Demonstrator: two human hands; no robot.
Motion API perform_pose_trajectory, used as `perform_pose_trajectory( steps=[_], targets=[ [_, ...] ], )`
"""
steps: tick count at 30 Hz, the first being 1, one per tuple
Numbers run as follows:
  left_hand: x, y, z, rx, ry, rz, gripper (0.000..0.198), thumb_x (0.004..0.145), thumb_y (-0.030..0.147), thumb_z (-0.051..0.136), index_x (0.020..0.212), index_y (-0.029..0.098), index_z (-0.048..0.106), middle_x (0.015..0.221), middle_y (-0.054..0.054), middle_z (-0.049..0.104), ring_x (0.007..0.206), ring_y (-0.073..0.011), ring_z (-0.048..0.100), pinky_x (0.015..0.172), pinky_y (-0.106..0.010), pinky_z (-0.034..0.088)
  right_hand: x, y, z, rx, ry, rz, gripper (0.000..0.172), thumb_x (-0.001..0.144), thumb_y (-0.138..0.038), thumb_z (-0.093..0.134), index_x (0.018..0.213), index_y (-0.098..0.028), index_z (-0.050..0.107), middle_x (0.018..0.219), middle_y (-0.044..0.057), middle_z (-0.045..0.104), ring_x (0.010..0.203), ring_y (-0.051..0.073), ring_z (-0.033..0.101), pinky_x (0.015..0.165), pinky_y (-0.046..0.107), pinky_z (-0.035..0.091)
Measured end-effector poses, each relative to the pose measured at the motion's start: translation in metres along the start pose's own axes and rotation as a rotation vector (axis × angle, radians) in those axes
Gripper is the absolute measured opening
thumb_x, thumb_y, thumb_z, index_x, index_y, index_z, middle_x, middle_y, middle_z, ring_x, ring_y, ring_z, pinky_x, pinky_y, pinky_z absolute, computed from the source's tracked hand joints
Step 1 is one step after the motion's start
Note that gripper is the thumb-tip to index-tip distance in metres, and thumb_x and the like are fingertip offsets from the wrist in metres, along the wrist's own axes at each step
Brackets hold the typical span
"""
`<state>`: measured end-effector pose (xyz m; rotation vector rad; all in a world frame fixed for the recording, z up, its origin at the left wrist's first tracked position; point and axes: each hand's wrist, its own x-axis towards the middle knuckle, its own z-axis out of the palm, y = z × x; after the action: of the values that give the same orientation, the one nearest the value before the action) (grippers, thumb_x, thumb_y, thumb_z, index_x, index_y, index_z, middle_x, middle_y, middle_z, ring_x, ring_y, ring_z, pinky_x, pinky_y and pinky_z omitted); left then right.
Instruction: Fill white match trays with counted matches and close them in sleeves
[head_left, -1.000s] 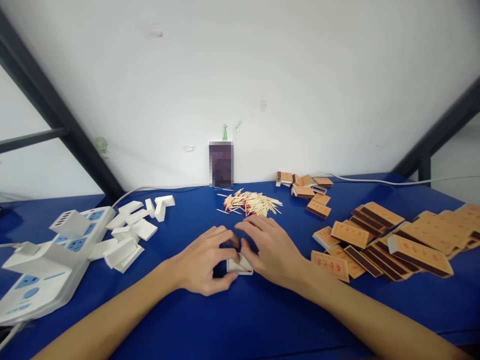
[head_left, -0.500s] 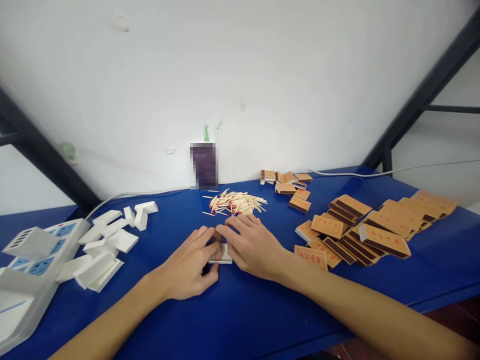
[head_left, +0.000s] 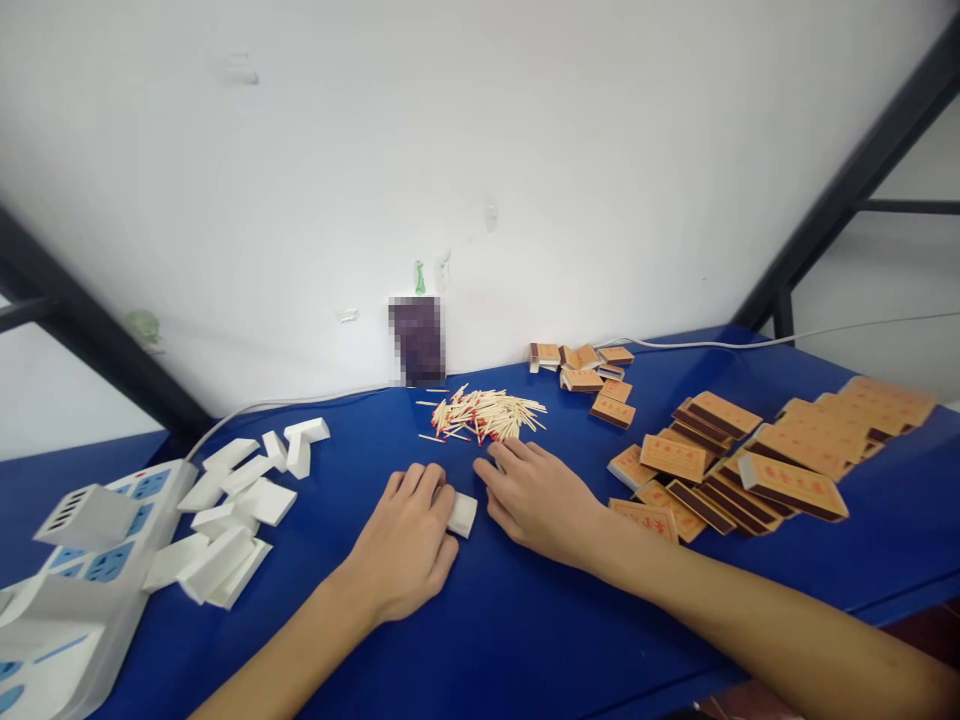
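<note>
My left hand (head_left: 405, 545) lies on the blue table (head_left: 487, 630), its fingers curled over a small white matchbox tray (head_left: 462, 514) whose right end sticks out. My right hand (head_left: 536, 495) rests just right of the tray, fingers loosely spread and pointing left, a small gap away from it and holding nothing. A heap of red-tipped matches (head_left: 486, 414) lies directly beyond both hands.
Several white inner trays (head_left: 232, 510) lie at the left beside a white power strip (head_left: 67, 570). Orange matchbox sleeves (head_left: 742, 455) are piled at the right, a smaller cluster (head_left: 589, 375) near the wall. A dark blurred object (head_left: 417, 340) leans on the wall.
The hands have parted: my right hand has come off the white tray and shifted right, while my left hand stays closed on it. The view has shifted slightly.
</note>
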<state>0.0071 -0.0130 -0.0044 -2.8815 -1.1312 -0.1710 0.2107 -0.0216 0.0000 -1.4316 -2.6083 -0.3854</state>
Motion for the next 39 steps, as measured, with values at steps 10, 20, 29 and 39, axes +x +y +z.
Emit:
perform_pose_trajectory(
  steps=[10, 20, 29, 39],
  targets=[
    [-0.002, -0.006, -0.003, -0.166, -0.003, 0.009, 0.010, 0.086, 0.016, 0.042, 0.095, 0.018, 0.047, 0.112, -0.010, 0.050, 0.095, -0.0255, 0.045, 0.084, -0.044, 0.040, -0.010, -0.015, -0.010, 0.099, -0.009, -0.111, 0.012, 0.089, -0.019, 0.050, 0.095, -0.018, 0.060, 0.098, 0.009, 0.063, 0.091, 0.026, 0.056, 0.077, 0.040, 0.043],
    [0.001, -0.010, 0.000, -0.276, 0.033, -0.029, 0.011, 0.079, 0.012, 0.044, 0.088, 0.019, 0.045, 0.104, -0.007, 0.051, 0.089, -0.0224, 0.044, 0.084, -0.041, 0.038, -0.012, -0.016, -0.007, 0.311, 0.110, -0.103, 0.039, 0.085, -0.024, 0.056, 0.123, -0.014, 0.057, 0.120, 0.012, 0.064, 0.107, 0.028, 0.055, 0.093, 0.043, 0.040],
    [0.002, -0.014, 0.000, -0.387, 0.054, 0.031, 0.005, 0.086, 0.017, 0.046, 0.085, 0.019, 0.050, 0.106, -0.007, 0.053, 0.093, -0.0221, 0.045, 0.089, -0.041, 0.040, -0.007, -0.016, 0.000, 0.304, 0.203, -0.153, 0.022, 0.096, -0.031, 0.051, 0.096, -0.016, 0.067, 0.096, 0.009, 0.073, 0.099, 0.025, 0.060, 0.090, 0.041, 0.038],
    [0.002, -0.025, -0.006, -0.646, 0.087, 0.087, 0.023, 0.099, 0.032, 0.038, 0.084, 0.019, 0.049, 0.113, -0.007, 0.058, 0.103, -0.0210, 0.050, 0.096, -0.039, 0.039, -0.009, -0.013, 0.001, 0.328, 0.193, -0.139, 0.019, 0.091, -0.032, 0.057, 0.090, -0.016, 0.068, 0.094, 0.008, 0.073, 0.098, 0.024, 0.058, 0.091, 0.040, 0.036]
  ],
)
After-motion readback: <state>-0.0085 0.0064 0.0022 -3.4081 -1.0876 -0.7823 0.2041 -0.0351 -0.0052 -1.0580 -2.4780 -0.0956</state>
